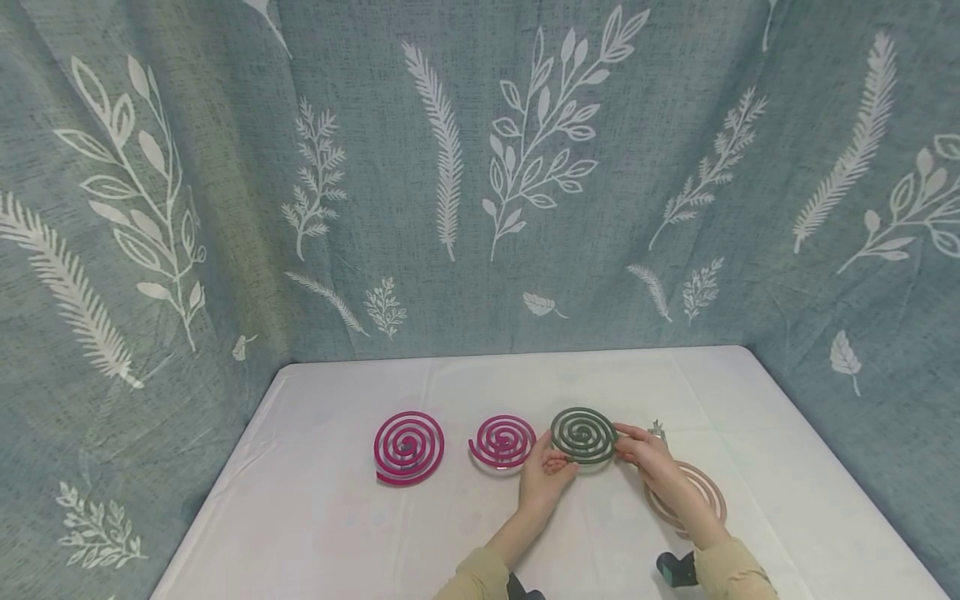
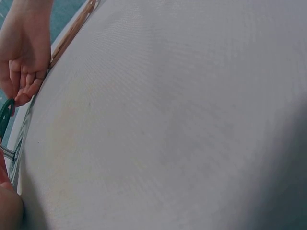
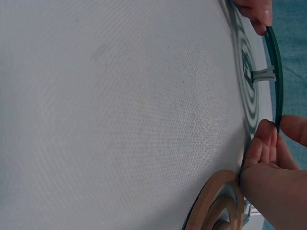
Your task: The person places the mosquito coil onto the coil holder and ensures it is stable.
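Observation:
A green mosquito coil (image 1: 583, 435) is held level above the white table between my two hands. My left hand (image 1: 542, 483) pinches its near left edge. With thumb and fingers, my right hand (image 1: 651, 457) pinches the rim on the opposite side, as the right wrist view shows. Under the coil's middle stands a small metal stand (image 3: 264, 74), its top close to the coil's underside. A brown coil (image 1: 716, 487) lies on the table, partly covered by my right forearm. Just left of my left hand, a magenta coil (image 1: 502, 442) sits raised, with a shadow below it.
Farther left on the table (image 1: 300, 517) is a larger magenta coil (image 1: 408, 448). Small silvery pieces (image 1: 657, 430) lie behind my right hand. A blue-green leaf-patterned curtain (image 1: 480, 208) encloses the table's back and sides.

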{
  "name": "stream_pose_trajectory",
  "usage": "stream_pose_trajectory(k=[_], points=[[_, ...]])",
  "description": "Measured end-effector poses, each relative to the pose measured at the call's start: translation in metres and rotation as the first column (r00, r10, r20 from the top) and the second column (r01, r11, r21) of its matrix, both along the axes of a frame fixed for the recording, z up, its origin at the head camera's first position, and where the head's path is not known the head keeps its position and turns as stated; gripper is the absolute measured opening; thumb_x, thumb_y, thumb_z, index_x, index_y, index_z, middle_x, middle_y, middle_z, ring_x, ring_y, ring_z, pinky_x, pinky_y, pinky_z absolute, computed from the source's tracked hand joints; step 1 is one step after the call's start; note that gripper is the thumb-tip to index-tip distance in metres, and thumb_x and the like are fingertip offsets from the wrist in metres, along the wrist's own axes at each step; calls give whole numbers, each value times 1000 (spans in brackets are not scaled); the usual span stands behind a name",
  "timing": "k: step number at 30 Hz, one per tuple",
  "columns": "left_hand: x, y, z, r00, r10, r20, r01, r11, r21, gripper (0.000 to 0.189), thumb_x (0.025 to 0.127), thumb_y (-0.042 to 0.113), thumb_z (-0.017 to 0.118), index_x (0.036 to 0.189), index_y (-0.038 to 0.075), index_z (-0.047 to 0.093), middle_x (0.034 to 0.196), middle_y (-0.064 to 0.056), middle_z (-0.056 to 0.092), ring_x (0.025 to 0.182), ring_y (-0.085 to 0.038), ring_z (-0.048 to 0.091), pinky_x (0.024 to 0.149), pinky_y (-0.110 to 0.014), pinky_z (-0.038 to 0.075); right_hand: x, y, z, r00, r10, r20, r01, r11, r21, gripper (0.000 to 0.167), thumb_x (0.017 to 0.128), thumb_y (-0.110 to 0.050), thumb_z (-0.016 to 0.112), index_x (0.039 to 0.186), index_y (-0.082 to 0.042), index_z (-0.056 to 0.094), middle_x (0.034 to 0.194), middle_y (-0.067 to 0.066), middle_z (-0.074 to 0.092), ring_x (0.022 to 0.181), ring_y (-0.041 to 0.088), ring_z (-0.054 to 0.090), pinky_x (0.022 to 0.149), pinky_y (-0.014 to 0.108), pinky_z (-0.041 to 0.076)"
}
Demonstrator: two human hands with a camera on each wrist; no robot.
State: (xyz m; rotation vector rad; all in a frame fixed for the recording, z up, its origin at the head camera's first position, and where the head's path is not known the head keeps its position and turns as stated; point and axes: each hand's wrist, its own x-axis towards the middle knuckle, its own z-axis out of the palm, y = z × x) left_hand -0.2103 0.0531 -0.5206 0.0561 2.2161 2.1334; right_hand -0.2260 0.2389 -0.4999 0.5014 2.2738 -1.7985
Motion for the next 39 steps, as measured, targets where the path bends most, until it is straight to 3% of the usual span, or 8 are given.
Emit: stream_pose_trajectory(k=[7,9,14,15,32,39], points=[[13,-5,30,1000,-3,2,3,1000,14,65,76,-7,67,135,-14,39,94,-26,63,77,-12,55,67,-11,46,-1,1,-1,1000,3,4,-3,1000,8,52,91,-13,49,139,4,39,133,21,52,99,12,56,97,36,45],[11,-4,26,1000,-2,1,2,1000,16,66,77,-6,67,135,-12,39,94,-24,64,77,-11,56,67,-11,46,-1,1,-1,1000,2,6,-2,1000,5,52,91,-13,49,139,4,39,133,21,52,100,13,56,97,36,45],[-1,0,-2,1000,-1,1,1,1000,7,69,76,-1,71,138,-6,40,91,-12,65,76,-5,55,69,-12,48,-1,1,-1,1000,-3,7,4,1000,-14,53,91,-13,50,139,5,38,134,22,51,100,13,56,97,36,44],[-2,0,-4,1000,-2,7,2,1000,5,69,76,0,71,138,-6,41,91,-11,65,76,-5,55,69,-13,48,-1,1,-1,1000,-5,9,5,1000,-17,53,91,-13,50,139,5,38,134,22,51,100,12,56,98,36,44],[-3,0,-5,1000,-6,17,6,1000,3,68,77,1,71,138,-5,41,91,-8,66,76,-4,55,70,-13,49,0,-1,1,999,-13,29,13,1000,-10,55,90,-15,52,140,2,39,134,20,52,112,22,54,102,40,42],[-2,-1,-5,1000,-5,13,5,1000,-5,68,76,1,71,138,-5,41,91,-8,65,76,-4,55,70,-13,49,1,3,-1,1000,0,-21,-1,999,-42,59,86,-17,58,137,6,40,119,12,61,97,13,56,89,30,46]])
